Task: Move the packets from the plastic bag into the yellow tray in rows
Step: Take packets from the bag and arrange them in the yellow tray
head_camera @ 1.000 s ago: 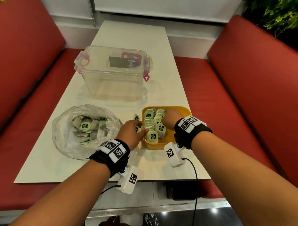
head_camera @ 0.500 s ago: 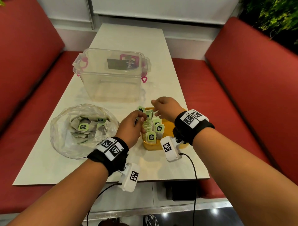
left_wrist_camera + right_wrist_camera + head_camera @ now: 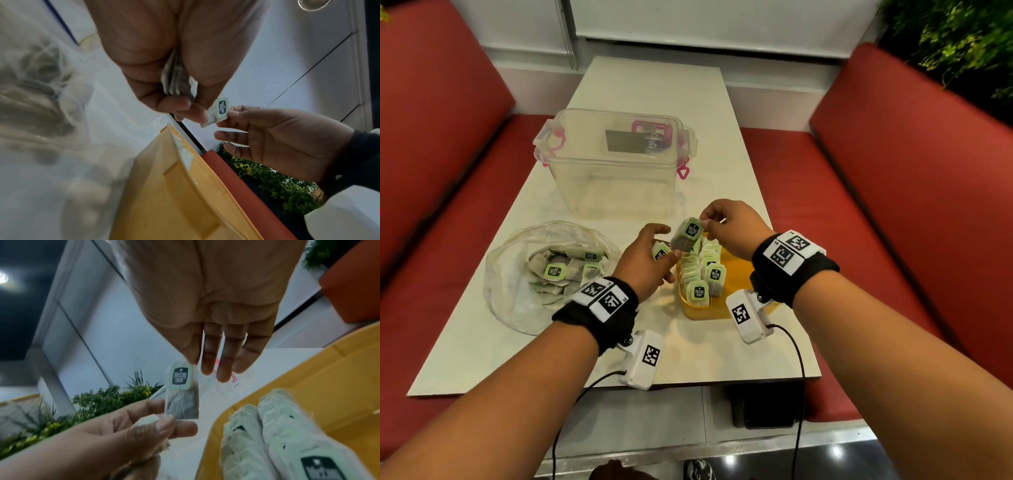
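head view | right hand point(image 3: 732, 229) grip pinches packet point(image 3: 687, 235) (by its top) | left hand point(image 3: 645, 260) grip holds packets point(image 3: 175, 81)

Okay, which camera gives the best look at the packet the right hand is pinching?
The right wrist view: the packet hangs unobstructed, green tag and bag visible, pinched at the top by the right hand. The head view shows it small; the left wrist view shows only its tag end.

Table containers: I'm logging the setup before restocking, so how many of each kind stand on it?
plastic bag: 1
yellow tray: 1
clear lidded box: 1
Total: 3
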Motion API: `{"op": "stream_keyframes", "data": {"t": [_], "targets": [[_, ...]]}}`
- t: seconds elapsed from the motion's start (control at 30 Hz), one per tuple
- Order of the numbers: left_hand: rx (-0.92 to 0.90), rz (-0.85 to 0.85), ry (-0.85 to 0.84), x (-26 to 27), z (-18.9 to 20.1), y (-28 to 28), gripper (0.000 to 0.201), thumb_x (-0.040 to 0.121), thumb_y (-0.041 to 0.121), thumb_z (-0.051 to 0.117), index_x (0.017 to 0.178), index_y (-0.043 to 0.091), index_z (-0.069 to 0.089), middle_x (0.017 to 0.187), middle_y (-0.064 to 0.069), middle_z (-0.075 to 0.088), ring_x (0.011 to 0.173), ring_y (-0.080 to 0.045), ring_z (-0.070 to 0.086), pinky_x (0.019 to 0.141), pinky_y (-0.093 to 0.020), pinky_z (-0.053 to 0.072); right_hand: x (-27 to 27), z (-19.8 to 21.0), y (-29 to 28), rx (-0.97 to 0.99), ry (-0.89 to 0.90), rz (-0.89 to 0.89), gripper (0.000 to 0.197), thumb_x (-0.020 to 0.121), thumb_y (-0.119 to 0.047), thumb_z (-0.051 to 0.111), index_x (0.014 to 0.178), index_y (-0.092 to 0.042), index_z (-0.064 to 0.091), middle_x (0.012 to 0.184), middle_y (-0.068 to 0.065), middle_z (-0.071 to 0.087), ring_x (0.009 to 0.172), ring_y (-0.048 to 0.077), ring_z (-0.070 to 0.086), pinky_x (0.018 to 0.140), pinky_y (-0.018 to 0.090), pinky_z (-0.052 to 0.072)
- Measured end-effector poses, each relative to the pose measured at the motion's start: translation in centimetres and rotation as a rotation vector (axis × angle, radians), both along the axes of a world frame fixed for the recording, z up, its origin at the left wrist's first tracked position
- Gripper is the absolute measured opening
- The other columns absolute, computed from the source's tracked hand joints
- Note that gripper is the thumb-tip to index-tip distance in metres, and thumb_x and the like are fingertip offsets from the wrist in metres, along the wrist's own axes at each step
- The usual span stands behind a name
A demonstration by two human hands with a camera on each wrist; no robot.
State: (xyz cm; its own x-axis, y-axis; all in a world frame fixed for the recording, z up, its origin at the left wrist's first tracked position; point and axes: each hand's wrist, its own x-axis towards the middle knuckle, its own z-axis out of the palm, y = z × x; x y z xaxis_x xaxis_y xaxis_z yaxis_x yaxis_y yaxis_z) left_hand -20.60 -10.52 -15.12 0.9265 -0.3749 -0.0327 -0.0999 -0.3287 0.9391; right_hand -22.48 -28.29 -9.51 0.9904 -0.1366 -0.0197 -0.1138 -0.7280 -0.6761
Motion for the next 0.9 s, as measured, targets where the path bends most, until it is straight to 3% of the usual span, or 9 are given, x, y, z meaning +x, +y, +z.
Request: {"op": "stream_keyframes", "data": {"t": [0.13,0.23,0.33,0.47,0.57,0.7,0.9], "targets": [[0.029,0.009,-0.031,0.3,-0.4,-0.4,0.026,0.088,0.025,0.068,0.112,0.021,0.059,0.096,0.003,0.064,0.053,-0.018,0.064,0.054,-0.024,0.045,-0.3,0.4,0.0,-0.154,-0.015,0.071,0.013,0.093,-0.017,0.054,0.098,-0.014,0.066,0.098,0.001,0.065,0.081,0.013,0.053,0.07,0.021,0.034],[0.026,0.033,-0.026,0.2,-0.7,-0.8,0.01,0.09,0.021,0.066,0.097,0.017,0.062,0.078,0.0,0.064,0.05,-0.02,0.062,0.056,-0.025,0.044,-0.5,0.7,0.1,-0.195,-0.036,0.103,0.014,0.093,-0.017,0.054,0.098,-0.015,0.066,0.099,-0.001,0.065,0.082,0.011,0.052,0.07,0.021,0.034],[-0.008,0.021,-0.031,-0.1,-0.7,-1.2,0.01,0.088,0.018,0.068,0.097,0.02,0.063,0.077,-0.001,0.064,0.049,-0.017,0.06,0.051,-0.022,0.044,-0.6,1.0,-0.1,-0.238,-0.071,0.112,0.014,0.092,-0.017,0.053,0.098,-0.015,0.066,0.097,-0.002,0.061,0.082,0.012,0.05,0.071,0.022,0.034],[-0.003,-0.022,-0.021,-0.6,-0.6,-1.9,0.009,0.085,0.018,0.071,0.084,0.023,0.064,0.066,-0.001,0.062,0.047,-0.016,0.058,0.052,-0.024,0.045,-0.8,1.2,-0.2,-0.319,-0.103,0.158,0.015,0.089,-0.017,0.054,0.095,-0.014,0.066,0.091,-0.001,0.052,0.081,0.015,0.051,0.071,0.026,0.039],[-0.038,-0.021,-0.011,-0.8,-0.5,-2.5,0.013,0.082,0.019,0.075,0.088,0.021,0.064,0.071,-0.003,0.064,0.046,-0.013,0.057,0.048,-0.023,0.045,-1.0,1.4,-0.1,-0.377,-0.105,0.208,0.013,0.086,-0.017,0.055,0.091,-0.013,0.065,0.089,-0.002,0.051,0.08,0.017,0.052,0.07,0.027,0.041],[-0.023,-0.031,-0.021,-0.9,-0.5,-2.9,0.01,0.083,0.022,0.073,0.085,0.025,0.064,0.073,-0.003,0.066,0.048,-0.017,0.06,0.055,-0.03,0.049,-1.3,1.6,-0.2,-0.427,-0.08,0.221,0.014,0.085,-0.017,0.055,0.091,-0.011,0.066,0.088,0.0,0.052,0.078,0.017,0.05,0.068,0.026,0.037],[-0.019,0.025,0.052,-0.9,-1.4,-2.2,0.033,0.084,0.03,0.072,0.11,0.018,0.055,0.103,0.0,0.063,0.053,-0.014,0.064,0.055,-0.028,0.048,-1.9,1.0,-1.4,-0.423,0.086,0.094,0.022,0.089,-0.011,0.048,0.098,-0.006,0.067,0.099,0.01,0.067,0.089,0.026,0.059,0.068,0.027,0.039]]}}
